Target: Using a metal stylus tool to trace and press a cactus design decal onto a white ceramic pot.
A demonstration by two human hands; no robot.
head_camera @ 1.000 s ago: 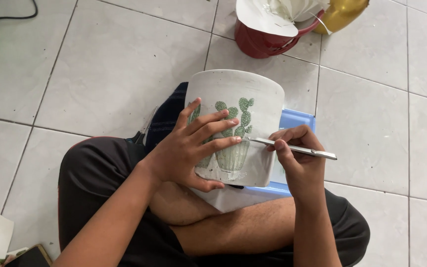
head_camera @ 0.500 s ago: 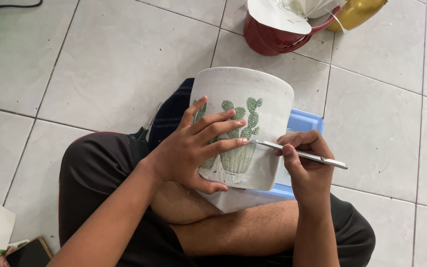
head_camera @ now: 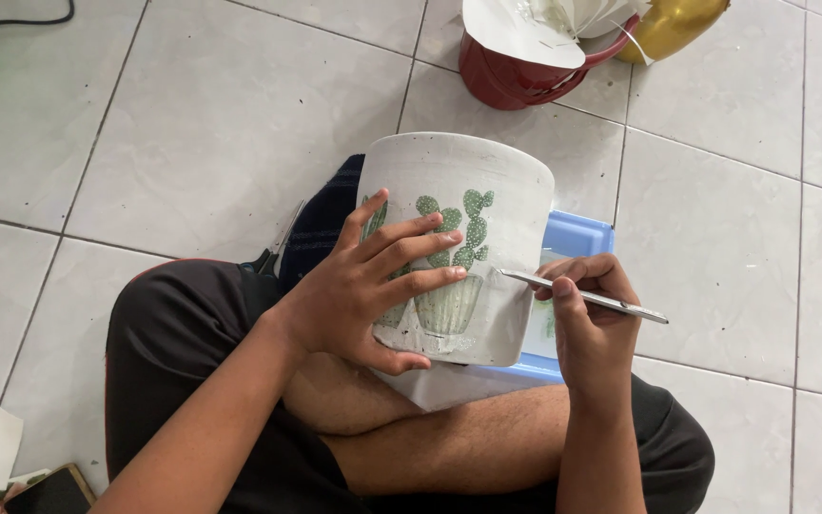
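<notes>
A person seated cross-legged on the tiled floor (head_camera: pixel 192 124) steadies one pale pot (head_camera: pixel 487 181) on the lap, left hand (head_camera: pixel 359 295) spread flat over its side, fingers fanned across the cactus picture (head_camera: pixel 454 252). The right hand (head_camera: pixel 592 324), at 3 o'clock of the pot, pinches one thin metal tool (head_camera: pixel 587 297), its tip touching the pot's wall. At least two green cacti already show; the picture's right edge appears still in work. At 12 o'clock stands one red bucket (head_camera: pixel 506 81); one blue tray (head_camera: pixel 577 233) lies under the pot.
</notes>
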